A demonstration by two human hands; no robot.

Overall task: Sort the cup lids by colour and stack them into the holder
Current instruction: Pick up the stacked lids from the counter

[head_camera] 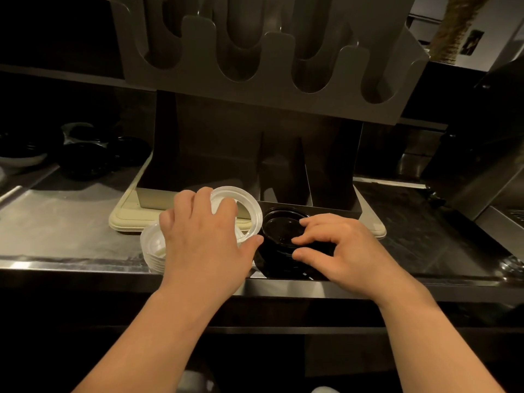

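White lid (241, 205) tilted in left hand (204, 239) grip, fingers curled over its rim, just before the holder (255, 154). Right hand (340, 245) grip curled round black stack (279, 231), at holder's foot. White stack (154, 248) sits at worktop (56, 231) edge; a wrist nudge could tip it off.

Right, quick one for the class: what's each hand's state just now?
Left hand: grips a white lid by its rim.
Right hand: fingers and thumb curled round the top black lid.
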